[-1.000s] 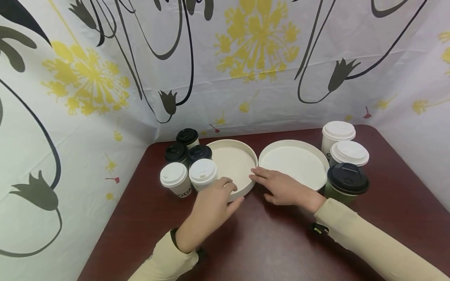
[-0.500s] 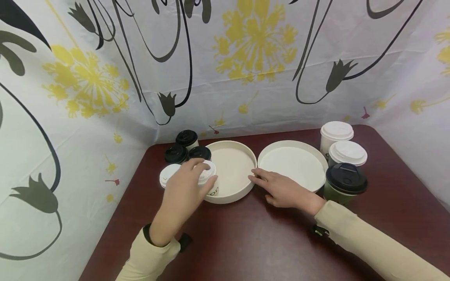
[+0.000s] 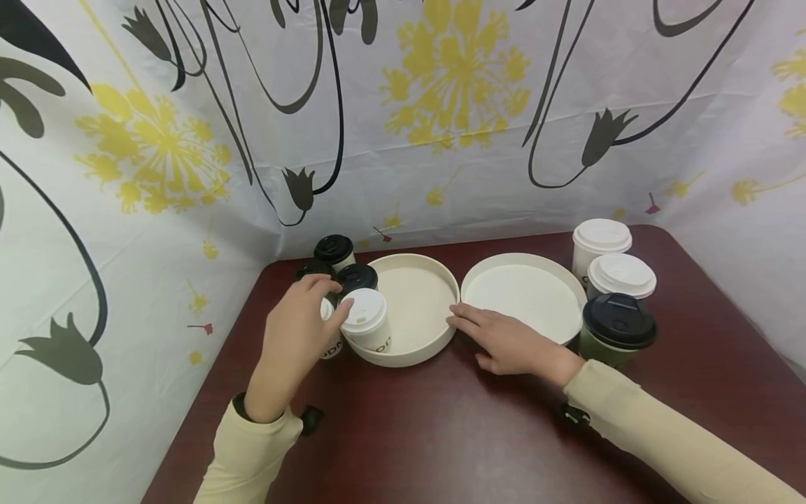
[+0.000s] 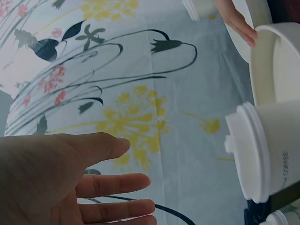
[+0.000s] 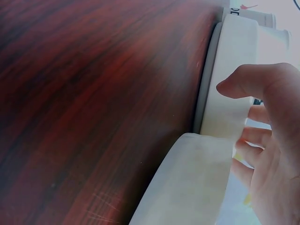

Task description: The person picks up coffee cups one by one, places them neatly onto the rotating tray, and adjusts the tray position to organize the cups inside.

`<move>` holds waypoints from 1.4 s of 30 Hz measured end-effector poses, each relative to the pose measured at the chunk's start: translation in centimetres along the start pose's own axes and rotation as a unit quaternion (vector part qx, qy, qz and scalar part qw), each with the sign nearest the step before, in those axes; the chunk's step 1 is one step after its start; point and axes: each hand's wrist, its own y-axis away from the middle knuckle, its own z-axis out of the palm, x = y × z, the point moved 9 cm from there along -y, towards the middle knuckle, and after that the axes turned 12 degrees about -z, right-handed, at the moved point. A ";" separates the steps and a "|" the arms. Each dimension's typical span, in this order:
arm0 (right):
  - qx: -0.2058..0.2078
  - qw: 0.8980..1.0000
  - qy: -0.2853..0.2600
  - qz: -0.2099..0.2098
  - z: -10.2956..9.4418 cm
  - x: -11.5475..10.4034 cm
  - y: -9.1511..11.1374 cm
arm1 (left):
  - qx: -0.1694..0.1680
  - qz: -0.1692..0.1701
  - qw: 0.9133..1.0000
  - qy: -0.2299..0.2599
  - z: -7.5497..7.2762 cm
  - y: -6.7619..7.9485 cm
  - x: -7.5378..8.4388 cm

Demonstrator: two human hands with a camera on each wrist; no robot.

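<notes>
My left hand (image 3: pixel 292 329) hovers at a white-lidded paper cup (image 3: pixel 332 345), which it mostly hides; fingers and thumb are spread, and the left wrist view shows nothing between them. Beside it, another white-lidded cup (image 3: pixel 366 318) stands inside the left round cream tray (image 3: pixel 434 343), near its left edge. It looms large in the left wrist view as a pale cup (image 4: pixel 253 154), apart from the fingers. My right hand (image 3: pixel 506 341) rests its extended fingertips on the left tray's right rim, where the right round tray (image 3: pixel 481 269) adjoins. Its thumb stands apart in the right wrist view.
Black-lidded cups (image 3: pixel 334 249) cluster behind my left hand, beside the left tray. On the right stand two white-lidded cups (image 3: pixel 622 274) and a green cup with a black lid (image 3: pixel 619 322). A patterned cloth (image 3: pixel 403 105) hangs behind the dark red table (image 3: pixel 441 434).
My left hand has moved left from the left tray, over the cup inside it, to the outer white-lidded cup. My right hand has stayed at the rim.
</notes>
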 end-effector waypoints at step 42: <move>0.003 1.000 0.007 -0.007 -0.8 0.0 -0.7 | -0.109 -0.085 0.986 -0.088 6.7 -2.8 -7.8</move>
